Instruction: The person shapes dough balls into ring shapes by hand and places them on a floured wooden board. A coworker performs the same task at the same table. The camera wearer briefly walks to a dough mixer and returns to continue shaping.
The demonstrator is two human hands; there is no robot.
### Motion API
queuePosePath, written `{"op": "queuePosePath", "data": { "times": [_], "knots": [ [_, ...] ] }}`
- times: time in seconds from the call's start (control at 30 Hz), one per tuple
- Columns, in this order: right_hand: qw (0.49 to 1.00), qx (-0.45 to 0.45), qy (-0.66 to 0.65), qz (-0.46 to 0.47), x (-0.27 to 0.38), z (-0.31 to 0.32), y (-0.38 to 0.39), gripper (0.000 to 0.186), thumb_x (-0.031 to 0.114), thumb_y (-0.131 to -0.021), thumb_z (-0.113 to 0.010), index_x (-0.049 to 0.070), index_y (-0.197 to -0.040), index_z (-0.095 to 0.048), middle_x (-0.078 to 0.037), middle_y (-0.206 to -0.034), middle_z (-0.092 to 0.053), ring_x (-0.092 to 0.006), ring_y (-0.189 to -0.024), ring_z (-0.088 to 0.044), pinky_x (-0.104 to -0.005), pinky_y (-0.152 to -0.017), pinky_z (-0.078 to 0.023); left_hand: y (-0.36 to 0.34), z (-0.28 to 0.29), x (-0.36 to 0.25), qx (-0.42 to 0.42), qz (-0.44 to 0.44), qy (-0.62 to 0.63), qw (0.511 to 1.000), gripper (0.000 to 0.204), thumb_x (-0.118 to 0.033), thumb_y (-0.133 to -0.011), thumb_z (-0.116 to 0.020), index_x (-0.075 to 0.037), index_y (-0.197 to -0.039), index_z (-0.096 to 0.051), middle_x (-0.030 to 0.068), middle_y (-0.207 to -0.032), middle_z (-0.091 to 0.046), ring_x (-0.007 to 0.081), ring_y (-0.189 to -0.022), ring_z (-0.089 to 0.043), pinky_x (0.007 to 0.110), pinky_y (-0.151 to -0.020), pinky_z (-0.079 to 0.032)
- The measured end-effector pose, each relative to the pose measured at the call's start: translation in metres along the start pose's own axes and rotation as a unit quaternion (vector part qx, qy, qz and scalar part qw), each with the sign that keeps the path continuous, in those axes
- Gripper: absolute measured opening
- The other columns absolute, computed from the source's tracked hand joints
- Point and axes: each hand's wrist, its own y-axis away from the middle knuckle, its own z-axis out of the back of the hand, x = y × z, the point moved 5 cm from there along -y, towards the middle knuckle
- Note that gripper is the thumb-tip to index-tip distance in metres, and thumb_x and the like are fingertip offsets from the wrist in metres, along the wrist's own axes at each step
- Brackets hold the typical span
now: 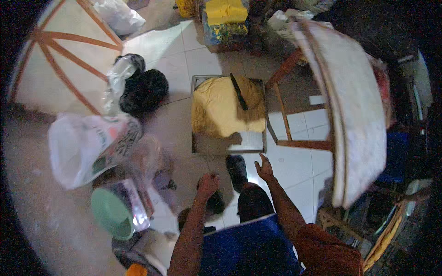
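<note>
On the floor ahead of me lies a shallow rectangular metal tray (248, 146). A broad, flat slab of pale yellow dough (214, 103) covers most of it, and the tray's near strip is bare. A dark-handled knife (239, 94) rests on the dough, right of its middle. My right hand (264, 167) hovers just short of the tray's near right corner, fingers stretched out and holding nothing. My left hand (209, 183) is lower and to the left, apart from the tray. Its fingers are curled in, with nothing seen in them.
At left are a white plastic bag (78, 147), a black bag (145, 92) and a green basin (110, 212). A wooden-legged table (306, 145) lies tipped on its side at right. Beyond the tray stands a yellow-topped container (225, 14). My dark shoe (235, 172) is near the tray.
</note>
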Motion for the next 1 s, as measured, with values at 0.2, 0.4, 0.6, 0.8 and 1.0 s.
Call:
{"op": "queuePosePath", "data": {
  "times": [0.2, 0.4, 0.6, 0.8, 1.0],
  "knots": [
    [0.960, 0.098, 0.176, 0.193, 0.032, -0.135, -0.189, 0.072, 0.034, -0.083, -0.064, 0.005, -0.142, -0.032, -0.027, -0.143, -0.027, -0.0434, -0.133, -0.026, -0.0510, -0.111, -0.022, -0.258, -0.042, 0.038, -0.325, -0.284, -0.170, 0.886, 0.051, -0.020, -0.090, -0.055, -0.002, -0.136, -0.041, 0.0215, -0.138, -0.040, 0.0417, -0.127, -0.038, 0.049, -0.102, -0.037],
    [0.921, -0.025, 0.274, 0.276, 0.037, -0.235, -0.236, 0.047, 0.023, -0.081, -0.058, 0.003, -0.123, -0.054, -0.025, -0.130, -0.045, -0.0419, -0.126, -0.037, -0.0532, -0.105, -0.029, -0.393, -0.069, 0.149, -0.324, -0.263, -0.266, 0.869, 0.055, -0.013, -0.086, -0.056, -0.005, -0.138, -0.040, 0.0191, -0.140, -0.038, 0.0377, -0.125, -0.041, 0.046, -0.102, -0.038],
    [0.931, -0.060, 0.107, 0.345, -0.100, -0.250, -0.251, 0.042, 0.029, -0.067, -0.069, 0.004, -0.102, -0.063, -0.017, -0.089, -0.064, -0.0373, -0.083, -0.062, -0.0485, -0.071, -0.049, -0.427, -0.075, 0.128, -0.212, -0.264, -0.012, 0.941, 0.054, -0.021, -0.077, -0.066, -0.008, -0.127, -0.050, 0.0159, -0.128, -0.052, 0.0313, -0.119, -0.048, 0.046, -0.103, -0.036],
    [0.967, 0.015, 0.100, 0.233, -0.005, -0.225, -0.285, 0.040, 0.029, -0.065, -0.070, 0.007, -0.097, -0.064, -0.015, -0.085, -0.065, -0.0349, -0.079, -0.063, -0.0450, -0.068, -0.049, -0.335, 0.027, 0.063, -0.193, -0.301, -0.005, 0.934, 0.060, -0.022, -0.080, -0.063, -0.006, -0.134, -0.041, 0.0177, -0.131, -0.049, 0.0342, -0.125, -0.044, 0.047, -0.107, -0.028],
    [0.967, 0.145, 0.077, 0.193, 0.042, -0.185, -0.273, 0.048, 0.028, -0.063, -0.073, 0.009, -0.106, -0.063, -0.012, -0.102, -0.063, -0.0329, -0.098, -0.059, -0.0450, -0.083, -0.047, -0.327, 0.037, 0.099, -0.407, -0.205, -0.290, 0.841, 0.061, -0.017, -0.088, -0.054, -0.003, -0.142, -0.030, 0.0253, -0.143, -0.030, 0.0420, -0.130, -0.034, 0.052, -0.107, -0.028]
  ]
}}
